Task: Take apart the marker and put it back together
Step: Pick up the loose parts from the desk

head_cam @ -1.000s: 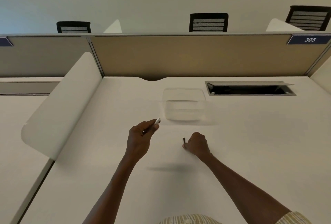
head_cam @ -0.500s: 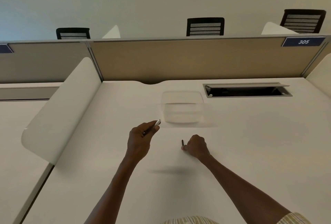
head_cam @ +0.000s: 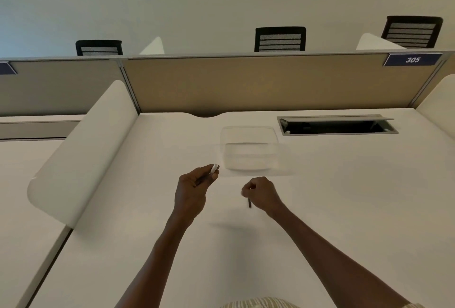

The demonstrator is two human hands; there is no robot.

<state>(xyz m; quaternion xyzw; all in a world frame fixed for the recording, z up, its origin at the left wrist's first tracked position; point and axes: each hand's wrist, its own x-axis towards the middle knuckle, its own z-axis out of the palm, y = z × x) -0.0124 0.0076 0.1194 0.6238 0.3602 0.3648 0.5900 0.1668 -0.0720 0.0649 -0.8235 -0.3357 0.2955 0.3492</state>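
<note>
My left hand [head_cam: 190, 190] holds the marker body [head_cam: 213, 169] above the white desk [head_cam: 344, 197]; its pale end sticks up past my fingers toward the far right, the rest is hidden in my grip. My right hand [head_cam: 262, 193] is closed, a short way to the right of the left. A small dark marker part [head_cam: 249, 203], thin and stick-like, pokes down out of its fist toward me. The two hands are apart, and the two pieces do not touch.
A clear plastic container [head_cam: 250, 150] stands on the desk just beyond both hands. An open cable tray [head_cam: 337, 126] is set into the desk at the back right. A beige partition [head_cam: 258, 83] closes the far edge, and a white side divider [head_cam: 81, 160] stands on the left.
My right hand has turned over: the dark part that stuck up beside it now points down toward me. The left hand and marker body have barely moved.
</note>
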